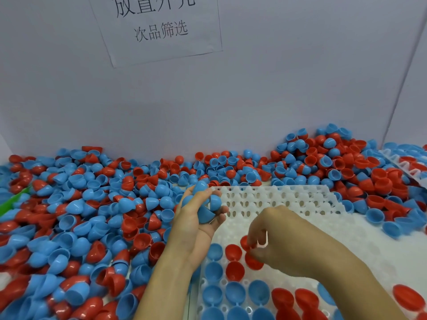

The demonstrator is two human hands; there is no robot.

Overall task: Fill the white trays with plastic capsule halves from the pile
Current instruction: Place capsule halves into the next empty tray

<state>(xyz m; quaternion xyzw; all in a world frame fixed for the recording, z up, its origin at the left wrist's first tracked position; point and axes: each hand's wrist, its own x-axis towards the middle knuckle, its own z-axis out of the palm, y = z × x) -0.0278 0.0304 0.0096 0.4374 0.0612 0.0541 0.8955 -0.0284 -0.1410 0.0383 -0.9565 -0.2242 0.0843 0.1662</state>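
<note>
A white tray (284, 204) with rows of round sockets lies in front of me, its near rows holding blue and red capsule halves (235, 292). My left hand (196, 225) is palm up at the tray's left edge and holds several blue capsule halves (208, 202) in its curled fingers. Over the tray my right hand (275, 239) pinches a red capsule half (246, 243) just above a socket, beside other red halves. A big pile of loose red and blue halves (92, 215) covers the table to the left and behind.
A second white tray (404, 162) with halves in it sits at the far right. A grey partition wall with a paper sign (159, 26) rises behind the pile. A green object (13, 202) pokes out at the left edge.
</note>
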